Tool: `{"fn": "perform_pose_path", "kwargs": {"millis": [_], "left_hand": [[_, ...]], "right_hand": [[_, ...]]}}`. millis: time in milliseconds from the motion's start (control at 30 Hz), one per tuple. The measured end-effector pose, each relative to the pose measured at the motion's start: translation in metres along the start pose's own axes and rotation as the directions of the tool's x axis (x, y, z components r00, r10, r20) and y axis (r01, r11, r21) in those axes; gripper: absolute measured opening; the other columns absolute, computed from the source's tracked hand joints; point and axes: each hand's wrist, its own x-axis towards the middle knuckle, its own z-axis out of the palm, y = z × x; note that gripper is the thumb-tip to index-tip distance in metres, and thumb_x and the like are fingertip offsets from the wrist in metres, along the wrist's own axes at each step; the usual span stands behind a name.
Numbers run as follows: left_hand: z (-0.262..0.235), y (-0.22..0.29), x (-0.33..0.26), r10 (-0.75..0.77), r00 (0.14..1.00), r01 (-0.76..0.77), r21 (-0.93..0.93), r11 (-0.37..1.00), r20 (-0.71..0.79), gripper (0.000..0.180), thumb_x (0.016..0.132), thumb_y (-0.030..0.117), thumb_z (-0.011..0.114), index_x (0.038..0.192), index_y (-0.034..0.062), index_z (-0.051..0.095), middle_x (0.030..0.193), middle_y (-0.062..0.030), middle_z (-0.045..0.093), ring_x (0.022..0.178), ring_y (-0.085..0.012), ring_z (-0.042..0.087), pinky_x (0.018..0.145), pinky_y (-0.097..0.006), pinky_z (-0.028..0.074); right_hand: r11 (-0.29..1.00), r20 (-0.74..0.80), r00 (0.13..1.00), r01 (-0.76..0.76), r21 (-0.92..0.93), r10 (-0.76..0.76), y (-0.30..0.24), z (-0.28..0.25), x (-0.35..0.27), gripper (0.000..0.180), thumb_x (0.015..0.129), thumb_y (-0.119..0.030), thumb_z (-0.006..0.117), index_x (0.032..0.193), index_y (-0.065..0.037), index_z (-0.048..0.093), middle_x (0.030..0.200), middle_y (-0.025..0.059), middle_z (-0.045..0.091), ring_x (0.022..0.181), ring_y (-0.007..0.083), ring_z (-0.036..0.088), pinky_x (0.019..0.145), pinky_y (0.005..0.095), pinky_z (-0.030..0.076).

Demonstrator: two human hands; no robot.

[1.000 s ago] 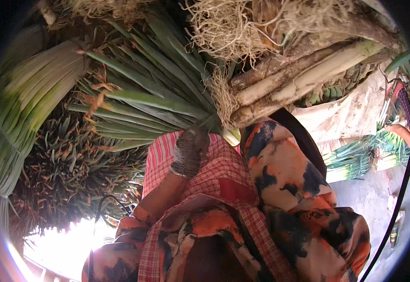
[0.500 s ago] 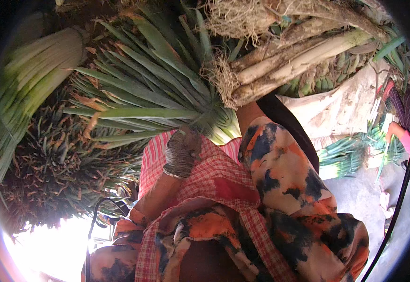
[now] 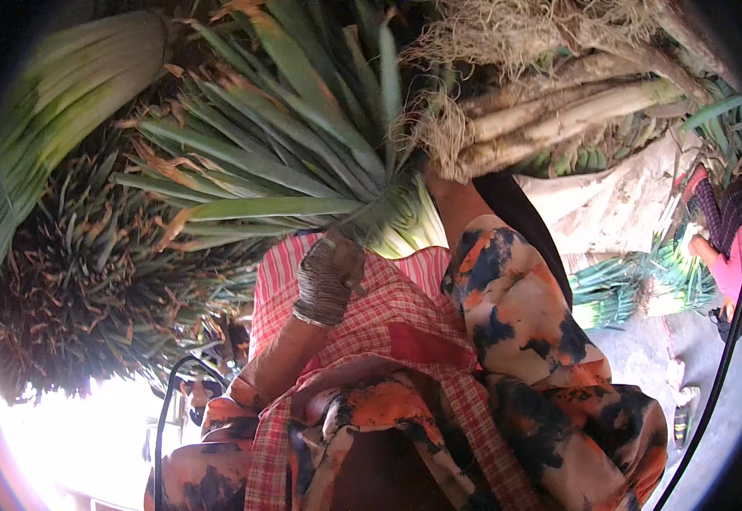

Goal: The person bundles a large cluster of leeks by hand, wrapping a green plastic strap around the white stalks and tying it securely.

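Observation:
A bundle of leeks (image 3: 273, 157) lies across in front of me, its green leaves fanned to the left and its pale stalks pointing down toward my lap. My left hand (image 3: 330, 271), in a striped grey glove, is closed in a fist at the bundle's near edge, over my checked apron. A thin dark strand seems to cross the bundle near this fist, but I cannot make out what the fingers hold. My right forearm reaches up on the bundle's right side; its hand is hidden behind the stalks and roots.
Soil-stained leeks with shaggy roots (image 3: 550, 119) lie at the upper right. A tied bundle (image 3: 73, 111) and a heap of dry-tipped leaves (image 3: 124, 281) fill the left. A person in pink (image 3: 733, 255) bends at the right edge. A black cable (image 3: 716, 383) hangs nearby.
The view has shifted a little, and the rooted leeks appear farther right. My left fist stays almost in place at the bundle. The person at the right has lowered an arm.

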Motion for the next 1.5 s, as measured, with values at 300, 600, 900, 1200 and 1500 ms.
{"fn": "perform_pose_path", "kwargs": {"millis": [300, 600, 900, 1200, 1500], "left_hand": [[-0.015, 0.012, -0.109, 0.072, 0.997, -0.072, 0.106, 0.992, 0.009, 0.043, 0.090, 0.042, 0.044, 0.058, 0.0150, 0.031, 0.052, 0.0007, 0.026, 0.046, -0.0126, 0.030, 0.036, -0.024, 0.030], [-0.102, 0.008, -0.126, 0.146, 0.980, -0.135, -0.088, 0.987, 0.136, 0.042, 0.090, 0.042, 0.047, 0.063, 0.0127, 0.036, 0.055, 0.0019, 0.028, 0.050, -0.0126, 0.029, 0.046, -0.026, 0.025], [-0.230, 0.010, -0.070, 0.246, 0.923, -0.153, -0.306, 0.939, 0.294, 0.042, 0.087, 0.046, 0.048, 0.062, 0.0146, 0.036, 0.052, 0.0018, 0.027, 0.049, -0.0142, 0.032, 0.042, -0.026, 0.027], [-0.331, 0.009, -0.026, 0.128, 0.990, -0.139, -0.326, 0.935, -0.056, 0.020, 0.088, 0.026, 0.050, 0.089, 0.0077, 0.057, 0.089, -0.0093, 0.062, 0.089, -0.0279, 0.059, 0.069, -0.041, 0.047], [-0.277, 0.005, -0.058, 0.783, 0.536, -0.109, 0.945, -0.308, 0.316, 0.057, 0.071, 0.028, 0.069, 0.119, 0.0052, 0.049, 0.115, -0.0163, 0.052, 0.107, -0.0325, 0.049, 0.094, -0.041, 0.039]], "right_hand": [[0.945, 0.426, 0.900, 0.056, -0.321, 0.091, 0.154, -0.041, 0.042, 0.036, 0.090, -0.046, 0.035, 0.070, -0.017, 0.044, 0.054, -0.0006, 0.031, 0.045, 0.0161, 0.026, 0.048, 0.0330, 0.022], [0.961, -0.074, 0.960, -0.273, -0.050, 0.269, 0.146, 0.037, -0.079, 0.028, 0.091, -0.035, 0.036, 0.069, -0.019, 0.041, 0.049, -0.0050, 0.023, 0.041, 0.0114, 0.018, 0.046, 0.0300, 0.018], [0.973, 0.227, 0.963, -0.101, -0.209, 0.149, 0.189, 0.043, -0.049, 0.025, 0.090, -0.019, 0.032, 0.065, -0.021, 0.039, 0.047, -0.0077, 0.023, 0.040, 0.0099, 0.018, 0.044, 0.0277, 0.019], [0.995, 0.277, 0.956, -0.082, -0.056, 0.095, 0.232, 0.051, -0.028, 0.024, 0.092, -0.023, 0.037, 0.068, -0.021, 0.039, 0.044, -0.0096, 0.023, 0.035, 0.0084, 0.020, 0.037, 0.0262, 0.016], [0.989, 0.141, 0.990, 0.033, -0.143, -0.013, 0.232, 0.063, -0.037, 0.029, 0.091, -0.020, 0.038, 0.061, -0.021, 0.036, 0.045, -0.0083, 0.024, 0.035, 0.0094, 0.019, 0.036, 0.0260, 0.016]]}}
